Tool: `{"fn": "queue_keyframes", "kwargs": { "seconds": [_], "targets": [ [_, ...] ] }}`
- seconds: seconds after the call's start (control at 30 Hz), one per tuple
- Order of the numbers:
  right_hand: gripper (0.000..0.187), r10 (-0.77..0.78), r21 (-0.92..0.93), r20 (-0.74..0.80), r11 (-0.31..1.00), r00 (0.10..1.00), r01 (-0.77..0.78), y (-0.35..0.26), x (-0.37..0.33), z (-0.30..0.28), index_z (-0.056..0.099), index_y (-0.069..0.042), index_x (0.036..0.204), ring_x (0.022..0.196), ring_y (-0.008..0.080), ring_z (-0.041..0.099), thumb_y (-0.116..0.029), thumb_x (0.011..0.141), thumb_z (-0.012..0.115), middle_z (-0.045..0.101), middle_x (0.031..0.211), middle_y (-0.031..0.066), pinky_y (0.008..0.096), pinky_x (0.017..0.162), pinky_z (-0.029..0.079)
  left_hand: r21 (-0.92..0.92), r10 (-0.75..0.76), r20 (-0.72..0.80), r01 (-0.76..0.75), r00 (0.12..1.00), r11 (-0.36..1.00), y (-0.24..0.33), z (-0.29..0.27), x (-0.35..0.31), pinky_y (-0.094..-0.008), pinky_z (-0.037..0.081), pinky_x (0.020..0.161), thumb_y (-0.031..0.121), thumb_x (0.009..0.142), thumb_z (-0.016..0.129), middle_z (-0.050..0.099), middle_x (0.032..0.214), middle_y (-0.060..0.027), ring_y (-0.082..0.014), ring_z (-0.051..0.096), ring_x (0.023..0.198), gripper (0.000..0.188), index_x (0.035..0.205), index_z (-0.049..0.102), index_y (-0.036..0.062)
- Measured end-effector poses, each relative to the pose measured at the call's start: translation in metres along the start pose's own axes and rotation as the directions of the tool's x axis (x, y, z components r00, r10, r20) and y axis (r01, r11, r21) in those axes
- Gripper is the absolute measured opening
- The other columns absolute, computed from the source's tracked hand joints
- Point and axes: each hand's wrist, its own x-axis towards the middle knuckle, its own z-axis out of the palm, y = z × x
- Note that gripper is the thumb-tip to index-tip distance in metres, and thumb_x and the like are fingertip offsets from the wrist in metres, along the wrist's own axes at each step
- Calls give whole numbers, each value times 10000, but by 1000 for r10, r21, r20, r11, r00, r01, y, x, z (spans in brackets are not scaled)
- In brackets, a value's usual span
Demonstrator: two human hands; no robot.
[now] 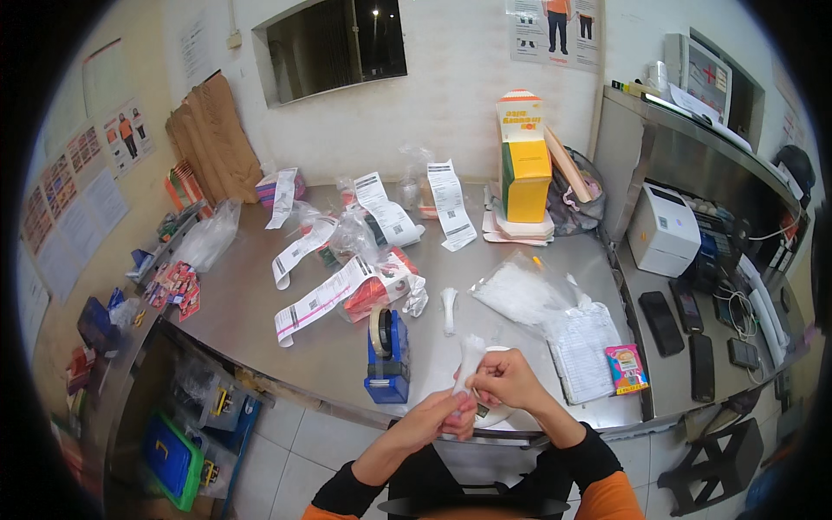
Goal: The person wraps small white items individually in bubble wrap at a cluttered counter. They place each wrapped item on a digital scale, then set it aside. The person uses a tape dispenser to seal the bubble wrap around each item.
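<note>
Close to the counter's front edge, my two hands meet around a narrow, see-through plastic bag (471, 351) with whitish contents. My left hand (440, 414) is closed round its lower part. My right hand (507, 379) pinches its side with thumb and fingers. A similar small twisted bag (448, 312) lies just beyond. Under my hands is a round white thing (496, 414), mostly covered. Left of them stands a blue tape dispenser (387, 368). To the right are a large bag of white items (520, 290) and a stack of white wrapped pieces (582, 347).
Bagged orders with long receipts (325, 299) fill the middle of the steel counter (234, 299). A yellow and white carton (524, 178) stands at the back. A pink packet (626, 369) lies at right, near a label printer (663, 230) and handheld devices (661, 322). Sachets (178, 286) lie left.
</note>
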Motion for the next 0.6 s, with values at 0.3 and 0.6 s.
{"fn": "queue_keyframes", "kwargs": {
  "seconds": [0.3, 0.6],
  "targets": [
    [142, -241, 379, 166, 911, 956, 164, 29, -19, 1, 660, -3, 857, 675, 59, 547, 10, 716, 650, 610, 691, -4, 219, 626, 436, -605, 177, 644, 355, 744, 713, -48, 19, 23, -295, 411, 605, 464, 946, 397, 369, 562, 17, -126, 398, 491, 396, 735, 397, 129],
    [314, -208, -144, -113, 971, 972, 191, 19, -57, -27, 610, -30, 1045, 884, 144, 559, -70, 747, 699, 588, 976, 68, 289, 733, 462, 286, 41, -116, -6, 992, 958, -66, 8, 27, -300, 434, 705, 258, 986, 378, 485, 768, -18, -117, 487, 704, 275, 976, 517, 22]
  ]
}}
